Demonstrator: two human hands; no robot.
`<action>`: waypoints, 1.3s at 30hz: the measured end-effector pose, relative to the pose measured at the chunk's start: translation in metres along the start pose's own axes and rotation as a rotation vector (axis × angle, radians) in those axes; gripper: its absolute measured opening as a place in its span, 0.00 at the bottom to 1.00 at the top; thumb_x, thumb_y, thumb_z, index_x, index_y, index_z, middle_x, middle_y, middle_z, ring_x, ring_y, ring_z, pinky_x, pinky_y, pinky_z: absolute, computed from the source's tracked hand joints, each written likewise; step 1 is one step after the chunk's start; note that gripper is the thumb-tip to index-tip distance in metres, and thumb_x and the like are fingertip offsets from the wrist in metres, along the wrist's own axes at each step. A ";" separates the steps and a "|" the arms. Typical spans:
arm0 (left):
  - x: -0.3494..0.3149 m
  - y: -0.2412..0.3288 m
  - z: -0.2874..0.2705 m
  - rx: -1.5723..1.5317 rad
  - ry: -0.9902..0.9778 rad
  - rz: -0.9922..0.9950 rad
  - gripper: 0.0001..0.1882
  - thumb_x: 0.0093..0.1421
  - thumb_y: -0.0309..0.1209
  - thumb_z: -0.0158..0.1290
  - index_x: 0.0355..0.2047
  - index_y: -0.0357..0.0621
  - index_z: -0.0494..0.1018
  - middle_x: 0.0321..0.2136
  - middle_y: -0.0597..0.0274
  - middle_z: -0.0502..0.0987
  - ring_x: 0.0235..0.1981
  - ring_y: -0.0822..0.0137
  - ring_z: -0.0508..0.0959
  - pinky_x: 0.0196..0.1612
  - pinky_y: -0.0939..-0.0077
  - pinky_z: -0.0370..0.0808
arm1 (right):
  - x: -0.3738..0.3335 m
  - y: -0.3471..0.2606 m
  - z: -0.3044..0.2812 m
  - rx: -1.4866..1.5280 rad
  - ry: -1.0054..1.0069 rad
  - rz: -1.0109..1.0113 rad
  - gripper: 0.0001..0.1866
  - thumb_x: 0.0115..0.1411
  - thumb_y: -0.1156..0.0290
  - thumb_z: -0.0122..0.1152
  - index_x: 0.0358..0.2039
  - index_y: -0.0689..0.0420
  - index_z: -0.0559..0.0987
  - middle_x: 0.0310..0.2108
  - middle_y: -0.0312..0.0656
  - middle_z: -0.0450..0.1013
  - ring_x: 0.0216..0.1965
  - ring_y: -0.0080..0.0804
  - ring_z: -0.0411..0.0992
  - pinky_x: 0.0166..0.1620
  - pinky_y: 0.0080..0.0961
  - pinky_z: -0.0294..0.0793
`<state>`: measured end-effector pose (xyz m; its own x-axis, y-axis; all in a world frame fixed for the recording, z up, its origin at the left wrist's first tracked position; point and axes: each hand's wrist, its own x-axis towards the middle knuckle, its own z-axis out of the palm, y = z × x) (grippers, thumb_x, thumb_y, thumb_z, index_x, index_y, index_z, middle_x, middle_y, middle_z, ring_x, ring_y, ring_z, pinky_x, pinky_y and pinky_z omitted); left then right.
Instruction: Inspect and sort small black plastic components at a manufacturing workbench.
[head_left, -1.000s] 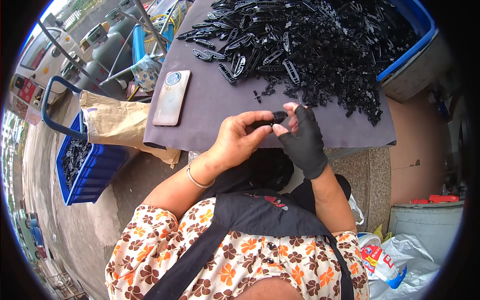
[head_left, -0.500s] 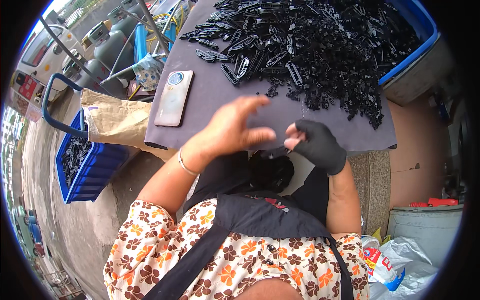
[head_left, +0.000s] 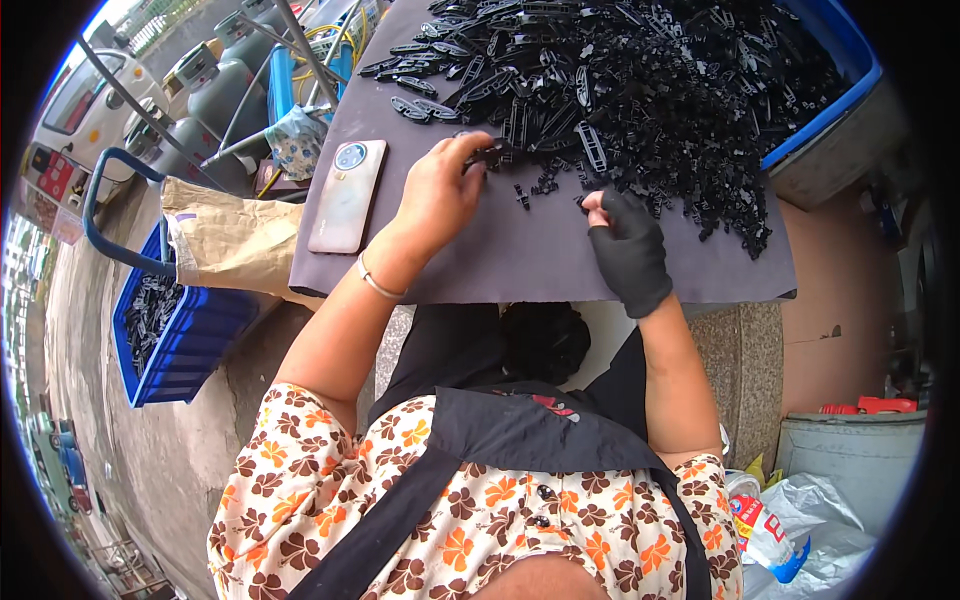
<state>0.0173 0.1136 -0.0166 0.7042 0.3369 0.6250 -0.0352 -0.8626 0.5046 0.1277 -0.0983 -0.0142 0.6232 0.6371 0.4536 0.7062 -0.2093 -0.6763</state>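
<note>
My left hand (head_left: pixel 438 198), bare with a bangle at the wrist, is closed in a pinch on a black plastic part (head_left: pixel 492 154) at the near edge of the pile. Its fingers hide much of that part. My right hand (head_left: pixel 632 255) wears a black fingerless glove. Thumb and fingertips press together beside the small black pieces (head_left: pixel 680 150); a small dark bit shows at the tips, too small to name. Long oval black plastic parts (head_left: pixel 592 148) lie heaped behind both hands. One loose small piece (head_left: pixel 522 197) rests on the cloth between them.
A phone (head_left: pixel 347 196) lies at the left of the grey-covered table (head_left: pixel 400 275). Left of it are a brown paper sack (head_left: pixel 235 235) and a blue crate (head_left: pixel 190 340) of black parts. Another blue bin (head_left: pixel 825 120) meets the table's far right. Gas cylinders (head_left: pixel 205 75) stand far left.
Both hands have moved forward from the table's near edge to the pile. My left hand has closed on a black part. A loose small piece now shows between the hands.
</note>
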 end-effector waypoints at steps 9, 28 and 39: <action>-0.030 0.056 0.003 -0.680 -0.262 -0.376 0.14 0.53 0.17 0.55 0.41 0.39 0.73 0.32 0.72 0.73 0.29 0.85 0.69 0.32 0.90 0.69 | -0.009 -0.044 -0.014 0.241 -0.147 -0.165 0.09 0.51 0.83 0.58 0.34 0.60 0.76 0.31 0.38 0.71 0.29 0.21 0.70 0.32 0.18 0.69; -0.034 0.085 -0.013 -1.043 -0.446 -0.579 0.16 0.57 0.23 0.54 0.47 0.34 0.70 0.35 0.62 0.76 0.31 0.77 0.76 0.32 0.85 0.73 | -0.024 -0.041 -0.024 -0.116 0.185 -0.534 0.09 0.48 0.82 0.63 0.29 0.56 0.75 0.28 0.40 0.72 0.25 0.33 0.71 0.28 0.24 0.70; -0.053 0.099 0.005 -0.375 -0.031 0.105 0.20 0.49 0.21 0.60 0.44 0.37 0.72 0.43 0.49 0.74 0.36 0.63 0.80 0.39 0.76 0.77 | -0.039 -0.057 0.003 0.746 -0.002 0.323 0.06 0.64 0.71 0.47 0.30 0.56 0.69 0.23 0.31 0.67 0.21 0.13 0.62 0.26 0.12 0.64</action>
<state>-0.0200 0.0081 -0.0027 0.7038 0.2376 0.6695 -0.3613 -0.6918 0.6252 0.0619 -0.1090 0.0049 0.7569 0.6313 0.1689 0.0810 0.1658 -0.9828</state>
